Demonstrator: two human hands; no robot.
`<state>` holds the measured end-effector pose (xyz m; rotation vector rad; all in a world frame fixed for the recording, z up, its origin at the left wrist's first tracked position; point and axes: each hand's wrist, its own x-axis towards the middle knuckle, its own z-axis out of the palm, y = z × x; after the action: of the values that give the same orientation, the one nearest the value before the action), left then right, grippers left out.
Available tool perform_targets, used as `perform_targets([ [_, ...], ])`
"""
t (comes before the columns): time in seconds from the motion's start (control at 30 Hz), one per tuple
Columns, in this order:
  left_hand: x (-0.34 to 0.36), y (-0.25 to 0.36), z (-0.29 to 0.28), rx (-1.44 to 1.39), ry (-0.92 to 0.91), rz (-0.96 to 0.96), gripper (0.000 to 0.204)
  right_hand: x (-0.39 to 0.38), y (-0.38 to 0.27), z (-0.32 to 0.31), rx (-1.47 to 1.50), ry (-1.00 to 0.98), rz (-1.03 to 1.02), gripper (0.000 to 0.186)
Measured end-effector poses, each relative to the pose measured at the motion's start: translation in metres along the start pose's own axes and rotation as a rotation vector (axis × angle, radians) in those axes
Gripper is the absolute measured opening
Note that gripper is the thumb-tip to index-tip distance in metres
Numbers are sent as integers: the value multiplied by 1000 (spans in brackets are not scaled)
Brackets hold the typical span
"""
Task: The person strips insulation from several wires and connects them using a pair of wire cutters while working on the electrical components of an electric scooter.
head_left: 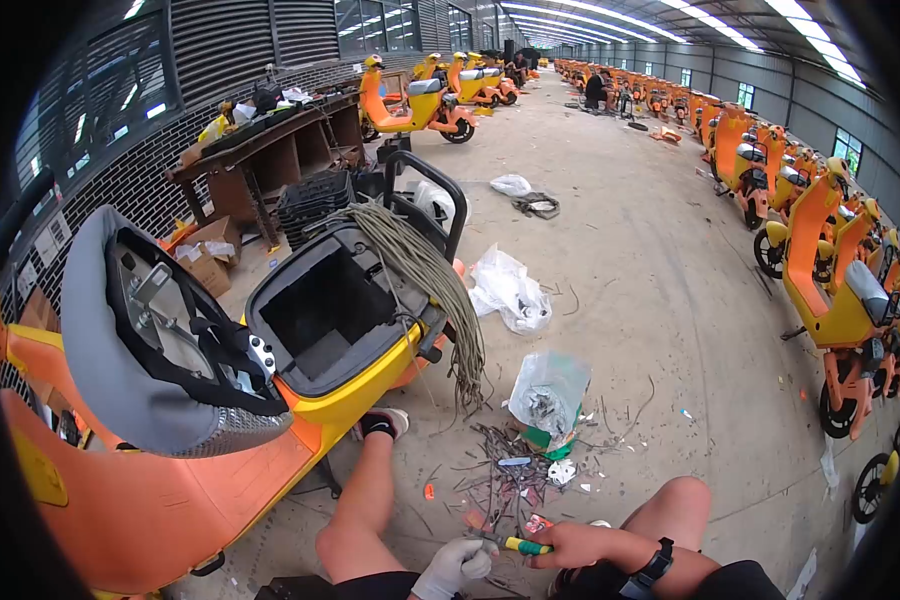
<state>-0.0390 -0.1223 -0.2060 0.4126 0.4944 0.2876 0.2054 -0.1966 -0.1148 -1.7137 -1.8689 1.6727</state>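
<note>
Low in the view, my right hand (pixel 575 546) is closed round a hand tool with a yellow-and-green handle (pixel 526 546); its kind is too small to tell. My left hand (pixel 454 568), in a whitish glove, is closed close to the tool's thin front end. What its fingers hold, if anything, I cannot make out. Left of my knees stands an orange-and-yellow scooter (pixel 170 500) with its grey seat (pixel 135 350) tipped up. The black storage box (pixel 320 350) under the seat is uncovered. A bundle of greenish-grey cords (pixel 430 285) drapes over the scooter's rear.
Dark cut strips (pixel 505 470) litter the floor before me, beside a clear plastic bag (pixel 550 395). Another white bag (pixel 510 290) lies farther off. A cluttered workbench (pixel 270 140) lines the left wall. Rows of orange scooters (pixel 820 280) stand at the right; a person (pixel 597 92) crouches far back.
</note>
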Motion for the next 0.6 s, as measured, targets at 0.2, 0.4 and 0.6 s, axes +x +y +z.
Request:
perform_targets([
  [0.2,8,-9,-18,-137,-189,38,39,0,9,3,83,8,-43,39],
  [0.4,3,-9,-23,-257,-336,99,44,11,1,0,95,-60,-50,37],
  [0.6,5,-10,-14,-209,-306,99,42,0,0,-3,243,-98,4,31],
])
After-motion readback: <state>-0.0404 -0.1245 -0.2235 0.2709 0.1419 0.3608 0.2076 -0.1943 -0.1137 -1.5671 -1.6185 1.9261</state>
